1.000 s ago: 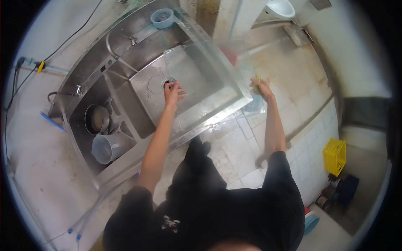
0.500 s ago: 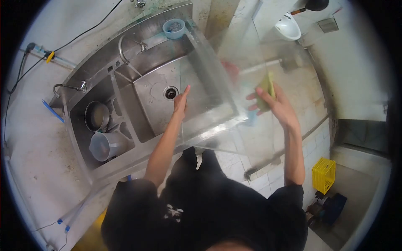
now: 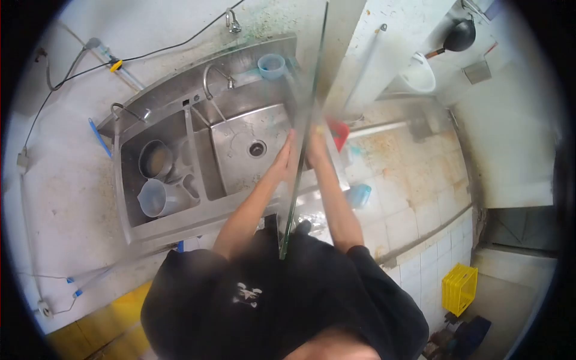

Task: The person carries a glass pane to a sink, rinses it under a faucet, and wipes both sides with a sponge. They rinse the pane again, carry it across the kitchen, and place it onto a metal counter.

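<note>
A clear glass pane [image 3: 294, 207] stands upright over the sink's front right part, seen almost edge-on as a thin green line. My left hand [image 3: 284, 159] lies along its left face with the fingers stretched out and close together. On the other side, my right hand [image 3: 316, 150] is close to the right face, its fingers partly hidden by the pane. A bit of the yellow-green sponge [image 3: 318, 129] shows at that hand. Below and left is the bare steel sink basin [image 3: 240, 162] with its drain [image 3: 257, 149].
The left basin holds a metal pot [image 3: 155, 159] and a translucent jug [image 3: 157, 198]. A blue bowl [image 3: 271, 66] sits at the back corner under the wall. Right of the pane are a red container [image 3: 339, 134], a blue item [image 3: 359, 195] and a tiled counter [image 3: 414, 174].
The pane has turned from a slanted, see-through view to nearly edge-on. My right hand has moved left with the sponge, close to the pane. My left hand has shifted slightly right in view.
</note>
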`<control>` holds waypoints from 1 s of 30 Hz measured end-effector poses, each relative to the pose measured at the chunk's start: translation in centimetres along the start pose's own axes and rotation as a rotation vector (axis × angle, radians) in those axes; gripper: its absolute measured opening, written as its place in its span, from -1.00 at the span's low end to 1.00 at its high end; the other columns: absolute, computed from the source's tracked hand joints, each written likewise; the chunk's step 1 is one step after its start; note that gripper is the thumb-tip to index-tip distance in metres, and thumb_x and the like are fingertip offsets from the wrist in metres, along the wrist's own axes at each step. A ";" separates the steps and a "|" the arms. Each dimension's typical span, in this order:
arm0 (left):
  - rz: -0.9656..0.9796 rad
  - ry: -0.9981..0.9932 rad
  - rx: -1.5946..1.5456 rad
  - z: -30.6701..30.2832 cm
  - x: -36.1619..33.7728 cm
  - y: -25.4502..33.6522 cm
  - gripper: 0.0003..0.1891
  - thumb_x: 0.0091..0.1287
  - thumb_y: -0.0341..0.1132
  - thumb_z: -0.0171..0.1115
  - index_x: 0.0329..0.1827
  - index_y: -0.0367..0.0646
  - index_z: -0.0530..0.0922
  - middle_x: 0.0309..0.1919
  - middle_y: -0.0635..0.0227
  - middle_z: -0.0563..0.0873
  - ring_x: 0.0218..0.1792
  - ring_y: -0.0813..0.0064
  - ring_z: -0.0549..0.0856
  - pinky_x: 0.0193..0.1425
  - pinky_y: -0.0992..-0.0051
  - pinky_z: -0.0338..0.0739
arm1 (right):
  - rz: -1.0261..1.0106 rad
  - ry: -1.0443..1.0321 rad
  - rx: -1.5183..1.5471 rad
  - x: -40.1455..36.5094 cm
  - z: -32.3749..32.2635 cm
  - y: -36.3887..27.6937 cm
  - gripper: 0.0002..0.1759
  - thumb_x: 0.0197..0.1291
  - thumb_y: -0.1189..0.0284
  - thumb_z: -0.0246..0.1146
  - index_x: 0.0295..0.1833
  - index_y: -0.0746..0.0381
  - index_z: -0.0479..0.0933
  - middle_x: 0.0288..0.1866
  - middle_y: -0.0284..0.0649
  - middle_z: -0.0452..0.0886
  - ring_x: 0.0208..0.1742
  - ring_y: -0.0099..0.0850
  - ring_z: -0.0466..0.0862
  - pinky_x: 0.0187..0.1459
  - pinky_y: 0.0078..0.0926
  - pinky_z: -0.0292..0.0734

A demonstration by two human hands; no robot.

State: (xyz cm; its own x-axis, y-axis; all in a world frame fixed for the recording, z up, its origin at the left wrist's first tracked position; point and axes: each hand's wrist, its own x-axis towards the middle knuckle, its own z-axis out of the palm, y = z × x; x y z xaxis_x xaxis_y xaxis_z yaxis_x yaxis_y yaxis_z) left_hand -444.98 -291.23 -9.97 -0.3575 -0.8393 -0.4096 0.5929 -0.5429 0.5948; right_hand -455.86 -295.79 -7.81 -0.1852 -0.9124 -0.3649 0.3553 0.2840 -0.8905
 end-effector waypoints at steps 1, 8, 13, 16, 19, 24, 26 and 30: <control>0.002 -0.033 0.007 0.0 0.3 0.2 -0.01 0.21 0.44 0.02 0.52 -0.11 0.10 0.52 0.25 0.08 0.49 0.35 0.09 0.50 0.34 0.02 | 0.089 0.003 0.152 0.1 0.5 2.3 -0.58 0.33 0.00 0.13 -0.20 0.18 0.47 -0.49 -0.40 0.45 -0.53 -0.59 0.48 -0.49 -0.61 0.41; -0.011 0.173 0.279 -1.3 -0.2 -1.8 0.00 0.27 0.45 -0.14 0.55 -0.14 -0.06 0.55 0.24 -0.04 0.53 0.30 -0.02 0.53 0.31 -0.06 | 0.319 0.048 0.017 -9.9 -5.3 2.7 -0.30 0.20 -0.20 0.14 -0.01 0.29 0.52 -0.23 -0.19 0.59 -0.23 -0.43 0.61 -0.18 -0.48 0.50; 0.141 0.133 0.315 2.2 0.2 1.2 0.03 0.23 0.50 -0.17 0.55 -0.11 -0.06 0.54 0.23 0.00 0.52 0.31 0.01 0.53 0.28 -0.08 | 0.185 0.063 0.039 -15.9 -16.6 5.9 -0.19 0.16 -0.26 0.13 0.07 0.34 0.49 -0.11 -0.11 0.60 -0.10 -0.35 0.61 -0.06 -0.43 0.48; 0.254 0.093 0.354 5.1 1.7 4.0 0.05 0.20 0.53 -0.19 0.56 -0.09 -0.06 0.53 0.23 0.02 0.51 0.32 0.03 0.53 0.26 -0.09 | 0.098 0.075 0.061 -0.7 1.4 3.0 -0.12 0.13 -0.29 0.12 0.12 0.37 0.48 -0.04 -0.06 0.60 -0.03 -0.30 0.61 0.01 -0.39 0.47; 0.355 0.049 0.393 7.0 2.6 7.3 0.07 0.18 0.56 -0.21 0.56 -0.08 -0.06 0.52 0.22 0.05 0.51 0.33 0.05 0.53 0.23 -0.10 | 0.047 0.090 0.076 2.5 2.9 2.6 -0.07 0.11 -0.32 0.12 0.16 0.39 0.47 0.01 -0.03 0.60 0.03 -0.27 0.61 0.06 -0.37 0.46; 0.452 -0.109 0.277 12.5 -7.8 14.8 0.14 0.10 0.64 -0.35 0.54 -0.12 -0.02 0.50 0.10 0.06 0.51 0.16 -0.02 0.51 -0.03 -0.25 | 0.047 0.196 -0.257 3.7 3.2 4.1 0.10 0.03 -0.41 0.08 0.23 0.47 0.41 0.23 0.14 0.48 0.25 -0.05 0.49 0.25 -0.24 0.30; 0.415 -0.136 0.149 13.0 -10.7 17.2 0.13 0.11 0.64 -0.36 0.52 -0.15 0.01 0.49 0.03 0.03 0.52 0.10 -0.09 0.48 -0.11 -0.33 | 0.053 0.197 -0.361 2.7 2.9 2.9 0.10 0.02 -0.42 0.07 0.22 0.46 0.41 0.21 0.16 0.49 0.25 -0.03 0.49 0.24 -0.23 0.31; 0.269 -0.138 -0.046 11.9 -14.5 19.1 0.01 0.21 0.52 -0.22 0.46 -0.19 0.11 0.45 -0.12 0.08 0.52 -0.02 -0.10 0.45 -0.20 -0.21 | -0.056 0.175 -0.597 2.5 0.1 1.8 0.07 0.04 -0.43 0.02 0.22 0.41 0.42 0.15 0.22 0.52 0.23 0.06 0.48 0.22 -0.19 0.33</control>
State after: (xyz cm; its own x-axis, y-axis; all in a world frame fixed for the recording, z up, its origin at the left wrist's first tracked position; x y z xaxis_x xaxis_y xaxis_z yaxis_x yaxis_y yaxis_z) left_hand -437.04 -289.81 15.56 -0.2764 -0.9505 -0.1418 0.7106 -0.3015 0.6357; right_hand -455.57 -297.61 -10.30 -0.3540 -0.8835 -0.3069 -0.2238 0.3986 -0.8894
